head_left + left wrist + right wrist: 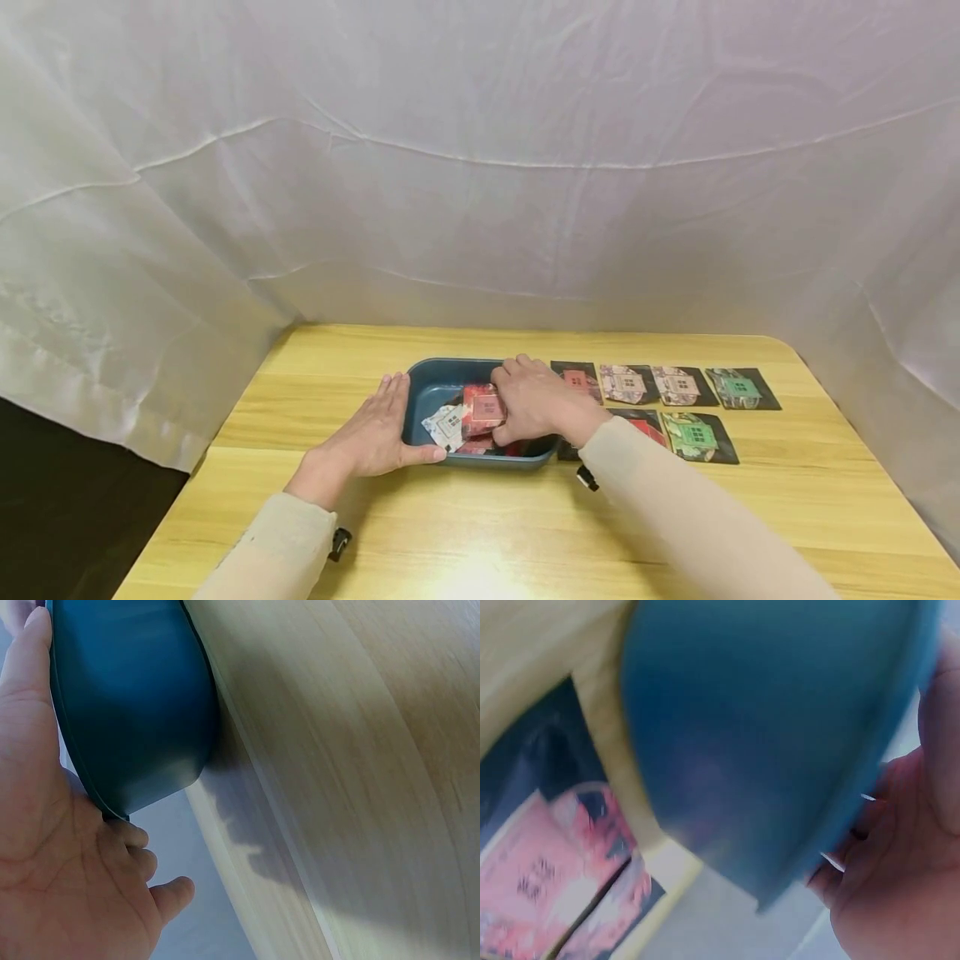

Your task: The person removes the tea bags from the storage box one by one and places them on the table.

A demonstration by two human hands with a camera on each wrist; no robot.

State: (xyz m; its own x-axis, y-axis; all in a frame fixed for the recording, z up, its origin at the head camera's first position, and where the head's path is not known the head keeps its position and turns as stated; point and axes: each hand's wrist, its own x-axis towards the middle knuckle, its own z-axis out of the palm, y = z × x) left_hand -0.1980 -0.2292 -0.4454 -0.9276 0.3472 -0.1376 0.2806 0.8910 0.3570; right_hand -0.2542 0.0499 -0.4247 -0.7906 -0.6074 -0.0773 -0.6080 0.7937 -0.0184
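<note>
Touching the left end of a dark blue, round-cornered plastic bin [487,461], the left hand [375,429] has its fingers out long and spread only a little. Its thumb lies by the near rim, and it has no packet. The right hand [536,400] reaches over the right side of the bin. Its fingers bend down into the bin, partly open, with the thumb on the near side. Right there is a flat, square red packet [482,408], with its right edge next to the thumb and fingers. I cannot tell if they pinch it, because the hand hides that edge.

Inside the bin, a flat white packet with blue-gray marks [444,427] lies tilted, touching the red one. More red bits [477,447] peek out below them.

The bin sits on a yellow wooden worktop [300,358]. Just to its right, flat square packets lie in two rows. The back row has a red and black one [576,380], two pink and white ones [626,384], and a green and black one [742,388]. In front are another red one [647,427] and a bright green one [699,437]; the right arm partly covers this row.
</note>
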